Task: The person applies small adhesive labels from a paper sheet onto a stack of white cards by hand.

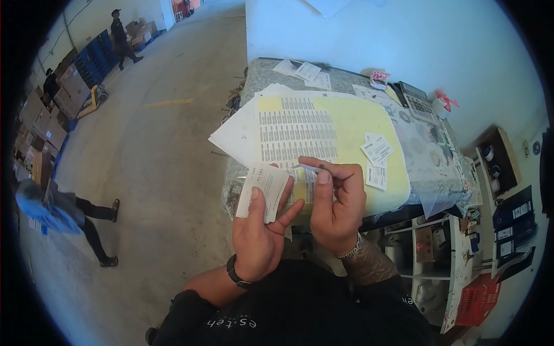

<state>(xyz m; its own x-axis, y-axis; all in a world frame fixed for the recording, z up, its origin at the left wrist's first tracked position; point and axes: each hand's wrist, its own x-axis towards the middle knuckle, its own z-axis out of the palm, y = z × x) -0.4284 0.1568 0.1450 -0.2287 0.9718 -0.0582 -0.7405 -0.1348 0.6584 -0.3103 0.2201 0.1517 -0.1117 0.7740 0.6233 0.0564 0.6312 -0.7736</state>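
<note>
A small stack of white printed cards (264, 192) rests in my left hand (258, 235), the thumb pressed on its face and the fingers behind it. My right hand (339, 207) pinches a thin small label strip (309, 168) between thumb and index finger, just right of the cards. Beneath both hands lies a yellow sheet (358, 121) with rows of printed labels (297, 134). Several loose white cards (377, 151) lie on the right part of that sheet.
White papers (234, 134) stick out over the table's left edge. A calculator (416, 102) and a white cup (442, 105) stand at the back right. Shelves (430, 245) and a red basket (478, 300) are lower right. People walk on the left floor, near boxes and a yellow pallet jack (92, 104).
</note>
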